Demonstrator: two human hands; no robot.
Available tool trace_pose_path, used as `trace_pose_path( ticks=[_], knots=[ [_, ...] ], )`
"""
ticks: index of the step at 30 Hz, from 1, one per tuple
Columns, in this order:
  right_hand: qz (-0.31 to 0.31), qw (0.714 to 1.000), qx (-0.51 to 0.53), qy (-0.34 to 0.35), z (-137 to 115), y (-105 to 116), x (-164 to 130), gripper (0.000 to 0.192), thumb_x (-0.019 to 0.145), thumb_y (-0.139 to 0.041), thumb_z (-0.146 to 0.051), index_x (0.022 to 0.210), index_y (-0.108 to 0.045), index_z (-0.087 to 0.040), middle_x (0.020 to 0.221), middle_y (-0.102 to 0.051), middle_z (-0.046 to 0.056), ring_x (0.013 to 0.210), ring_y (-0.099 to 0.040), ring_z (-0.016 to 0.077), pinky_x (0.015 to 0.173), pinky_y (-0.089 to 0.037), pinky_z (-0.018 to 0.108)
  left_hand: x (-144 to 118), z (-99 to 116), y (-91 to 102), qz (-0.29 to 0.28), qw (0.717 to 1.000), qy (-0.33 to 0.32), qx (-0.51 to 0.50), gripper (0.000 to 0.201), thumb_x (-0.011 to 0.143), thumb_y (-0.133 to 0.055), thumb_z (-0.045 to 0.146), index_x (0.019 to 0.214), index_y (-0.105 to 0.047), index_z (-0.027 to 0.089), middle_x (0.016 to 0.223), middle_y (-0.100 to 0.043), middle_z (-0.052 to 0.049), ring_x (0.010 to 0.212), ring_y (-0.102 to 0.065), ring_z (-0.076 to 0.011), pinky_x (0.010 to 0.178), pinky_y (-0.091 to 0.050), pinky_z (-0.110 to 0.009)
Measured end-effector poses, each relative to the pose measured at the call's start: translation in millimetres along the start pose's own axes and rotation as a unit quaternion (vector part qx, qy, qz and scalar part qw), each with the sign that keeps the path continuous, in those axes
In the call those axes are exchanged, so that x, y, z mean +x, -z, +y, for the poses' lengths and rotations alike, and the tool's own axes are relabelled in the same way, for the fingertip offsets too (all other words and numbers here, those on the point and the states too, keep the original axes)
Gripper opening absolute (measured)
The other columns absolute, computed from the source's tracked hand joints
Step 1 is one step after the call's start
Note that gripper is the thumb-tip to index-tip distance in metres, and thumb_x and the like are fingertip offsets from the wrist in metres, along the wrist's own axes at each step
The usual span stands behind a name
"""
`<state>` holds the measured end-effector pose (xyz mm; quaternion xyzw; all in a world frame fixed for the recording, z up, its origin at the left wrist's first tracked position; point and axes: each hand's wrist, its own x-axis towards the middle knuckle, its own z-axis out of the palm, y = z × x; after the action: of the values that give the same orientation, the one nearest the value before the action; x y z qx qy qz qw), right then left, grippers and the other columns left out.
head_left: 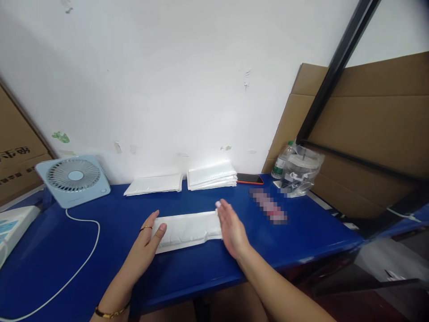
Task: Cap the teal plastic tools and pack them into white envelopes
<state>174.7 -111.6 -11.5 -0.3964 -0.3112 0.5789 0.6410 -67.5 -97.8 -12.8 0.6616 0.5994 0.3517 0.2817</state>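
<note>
A long white flat packet (187, 229), wrinkled and glossy like plastic film, lies on the blue table between my hands. My left hand (149, 239) is at its left end, thumb spread over the top and fingers stretched along the edge. Against the right end stands my right hand (232, 229), its fingers straight and the palm turned inward. Behind, near the wall, are a thin stack of similar white packets (154, 184) and a thicker stack of them (212, 175). What the packets contain cannot be seen.
A light blue fan (76, 175) stands at the left, its white cable (98, 232) curving across the table (110, 264). To the right are a phone (250, 179), a blurred-out pinkish item (269, 205), a bottle (279, 165) and a bagged cup (300, 174). Cardboard (375, 120) leans behind a black frame.
</note>
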Motion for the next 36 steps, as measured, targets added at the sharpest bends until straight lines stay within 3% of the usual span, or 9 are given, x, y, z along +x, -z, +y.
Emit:
trace_pose_path(
  ticks=[4, 7, 10, 16, 19, 23, 29, 33, 36],
  knots=[
    [-0.099, 0.975, -0.184, 0.071, -9.9, 15.5, 10.4, 0.047, 0.088, -0.041, -0.029, 0.135, -0.041, -0.028, 0.140, -0.043, 0.002, 0.132, -0.035, 0.0200, 0.111, -0.022, 0.045, 1.0, -2.4, -3.0, 0.026, 0.995, -0.047, 0.083, 0.067, 0.086, -0.037, 0.055, 0.138, -0.032, 0.013, 0.146, -0.028, -0.017, 0.137, -0.021, -0.0284, 0.110, -0.021, -0.051],
    [-0.186, 0.851, -0.451, 0.195, -32.1, 34.1, 28.1, 0.054, 0.075, -0.045, -0.008, 0.124, -0.054, -0.028, 0.137, -0.046, 0.000, 0.133, -0.030, 0.0202, 0.113, -0.016, 0.045, -10.1, 8.5, -11.5, 0.072, 0.976, -0.116, 0.172, 0.064, 0.082, -0.048, 0.051, 0.134, -0.038, 0.015, 0.146, -0.029, -0.017, 0.137, -0.019, -0.0326, 0.108, -0.023, -0.056],
    [-0.286, 0.718, -0.590, 0.235, -51.9, 47.4, 39.9, 0.048, 0.072, -0.048, -0.003, 0.112, -0.062, -0.023, 0.116, -0.060, 0.005, 0.115, -0.048, 0.0216, 0.100, -0.037, 0.041, -26.4, 28.8, -24.4, 0.004, 0.952, -0.221, 0.210, 0.052, 0.082, -0.051, 0.037, 0.131, -0.043, 0.022, 0.145, -0.033, -0.010, 0.136, -0.025, -0.0291, 0.108, -0.025, -0.053],
    [-0.332, 0.607, -0.664, 0.283, -64.0, 62.9, 12.5, 0.016, 0.085, -0.052, -0.016, 0.081, -0.067, -0.019, 0.078, -0.063, 0.004, 0.076, -0.057, 0.0167, 0.071, -0.043, 0.030, -33.4, 38.6, -39.2, -0.093, 0.934, -0.243, 0.245, 0.040, 0.085, -0.041, 0.017, 0.119, -0.055, 0.033, 0.129, -0.055, 0.000, 0.128, -0.039, -0.0237, 0.108, -0.020, -0.056],
    [-0.361, 0.605, -0.638, 0.311, -62.5, 64.2, -19.2, 0.014, 0.085, -0.053, -0.019, 0.079, -0.066, -0.021, 0.090, -0.063, 0.005, 0.084, -0.056, 0.0176, 0.075, -0.041, 0.031, -32.3, 35.3, -35.6, -0.092, 0.939, -0.231, 0.240, 0.041, 0.085, -0.037, 0.012, 0.113, -0.059, 0.033, 0.126, -0.057, 0.002, 0.128, -0.039, -0.0237, 0.108, -0.019, -0.056],
    [-0.394, 0.667, -0.576, 0.261, -52.1, 54.6, -49.7, 0.006, 0.084, -0.056, -0.021, 0.083, -0.061, -0.020, 0.089, -0.062, 0.003, 0.082, -0.055, 0.0154, 0.076, -0.042, 0.029, -49.2, 46.5, -27.0, -0.104, 0.947, -0.237, 0.187, 0.028, 0.085, -0.043, 0.021, 0.105, -0.061, 0.029, 0.124, -0.058, -0.002, 0.119, -0.047, -0.0231, 0.104, -0.030, -0.048],
    [-0.229, 0.749, -0.583, 0.216, -25.6, 43.4, -55.6, 0.007, 0.084, -0.053, -0.019, 0.077, -0.055, -0.020, 0.077, -0.056, 0.001, 0.077, -0.052, 0.0164, 0.068, -0.043, 0.029, -77.5, 63.4, -32.7, -0.136, 0.961, -0.191, 0.145, 0.017, 0.084, -0.049, 0.035, 0.086, -0.059, 0.021, 0.099, -0.058, -0.006, 0.091, -0.054, -0.0207, 0.077, -0.044, -0.033],
    [-0.154, 0.738, -0.604, 0.257, -15.5, 42.1, -61.4, 0.015, 0.080, -0.054, -0.013, 0.093, -0.056, -0.020, 0.091, -0.057, 0.006, 0.085, -0.053, 0.0195, 0.072, -0.045, 0.032, -74.9, 62.7, -43.3, -0.116, 0.973, -0.125, 0.155, 0.017, 0.086, -0.041, 0.028, 0.082, -0.056, 0.020, 0.091, -0.058, -0.005, 0.081, -0.055, -0.0186, 0.069, -0.040, -0.029],
    [-0.200, 0.668, -0.624, 0.352, -14.1, 38.6, -69.6, 0.026, 0.083, -0.050, -0.013, 0.106, -0.057, -0.023, 0.106, -0.057, 0.009, 0.098, -0.050, 0.0230, 0.080, -0.044, 0.037, -68.0, 61.0, -44.9, -0.121, 0.981, -0.086, 0.121, 0.009, 0.083, -0.045, 0.025, 0.086, -0.053, 0.022, 0.084, -0.059, -0.003, 0.077, -0.057, -0.0184, 0.064, -0.037, -0.027]
  ],
)
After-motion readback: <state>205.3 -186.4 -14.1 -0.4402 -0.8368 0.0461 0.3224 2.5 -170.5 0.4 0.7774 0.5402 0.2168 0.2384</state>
